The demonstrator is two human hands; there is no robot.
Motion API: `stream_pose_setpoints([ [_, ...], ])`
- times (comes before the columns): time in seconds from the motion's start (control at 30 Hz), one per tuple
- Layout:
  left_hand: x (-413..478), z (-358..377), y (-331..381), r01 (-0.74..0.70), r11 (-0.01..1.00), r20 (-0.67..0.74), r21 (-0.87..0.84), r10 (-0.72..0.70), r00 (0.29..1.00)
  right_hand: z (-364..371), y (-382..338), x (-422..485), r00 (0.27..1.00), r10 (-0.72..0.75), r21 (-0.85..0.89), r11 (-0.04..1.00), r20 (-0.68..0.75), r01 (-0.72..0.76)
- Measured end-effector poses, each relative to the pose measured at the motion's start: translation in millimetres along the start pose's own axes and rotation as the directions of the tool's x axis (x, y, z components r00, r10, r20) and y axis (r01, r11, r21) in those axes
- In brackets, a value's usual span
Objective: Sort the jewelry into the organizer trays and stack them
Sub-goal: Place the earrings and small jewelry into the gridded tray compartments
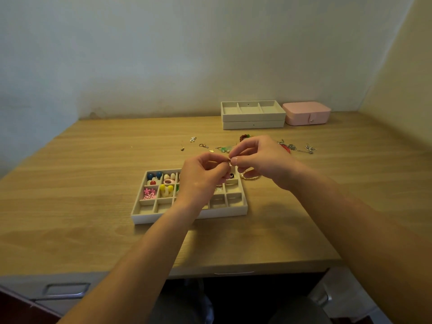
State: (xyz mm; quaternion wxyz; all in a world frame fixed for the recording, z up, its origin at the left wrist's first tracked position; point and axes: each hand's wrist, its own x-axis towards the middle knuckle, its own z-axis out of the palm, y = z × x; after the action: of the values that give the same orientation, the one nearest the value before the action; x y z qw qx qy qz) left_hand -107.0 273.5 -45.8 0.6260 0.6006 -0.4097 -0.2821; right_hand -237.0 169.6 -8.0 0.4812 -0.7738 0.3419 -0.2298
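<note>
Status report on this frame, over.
Left hand and right hand pinch a small piece over the tray. Visible front cells empty. Loose jewelry on desk. Nothing blocking.

Shallow cream grid tray [187, 217] flat on surface [93, 183], colourful pieces [167, 190] in its far-left cells; tiny piece [229, 160] held above its far edge; loose jewelry [308, 148] scattered just beyond; two stacked trays [253, 124] further back.

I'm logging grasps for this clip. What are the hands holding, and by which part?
The left hand and right hand both pinch one small jewelry piece from either side; which part of it they grip is too small to tell.
</note>
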Motion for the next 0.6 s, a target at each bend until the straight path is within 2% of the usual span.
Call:
stream_pose_setpoints([
  [0.17,0.6,0.8,-1.6,-0.012,0.999,0.004,0.045,0.012,1.0,1.0,1.2,-1.8,0.999,0.039,0.065,0.997,-0.008,-0.039],
  [0.23,3.6,-1.5,-6.2,-0.065,0.983,-0.006,0.17,0.068,0.998,1.5,1.7,-2.6,0.999,0.05,0.077,0.996,0.002,-0.05],
  [0.3,4.7,-3.8,-9.1,-0.166,0.926,0.006,0.34,0.175,0.985,1.1,2.0,-3.8,0.998,0.062,0.101,0.993,0.022,-0.064],
  [0.43,3.1,-9.4,-10.2,-0.376,0.725,0.089,0.577,0.401,0.912,0.9,1.7,-4.8,0.993,0.104,0.156,0.981,0.058,-0.112],
  [0.53,2.6,-14.3,-11.9,-0.513,0.476,0.21,0.714,0.554,0.806,1.4,1.9,-4.2,0.988,0.137,0.192,0.97,0.071,-0.148],
  [0.6,1.9,-16.6,-12.6,-0.562,0.317,0.295,0.764,0.603,0.741,2.0,2.2,-3.8,0.984,0.156,0.213,0.962,0.087,-0.171],
])
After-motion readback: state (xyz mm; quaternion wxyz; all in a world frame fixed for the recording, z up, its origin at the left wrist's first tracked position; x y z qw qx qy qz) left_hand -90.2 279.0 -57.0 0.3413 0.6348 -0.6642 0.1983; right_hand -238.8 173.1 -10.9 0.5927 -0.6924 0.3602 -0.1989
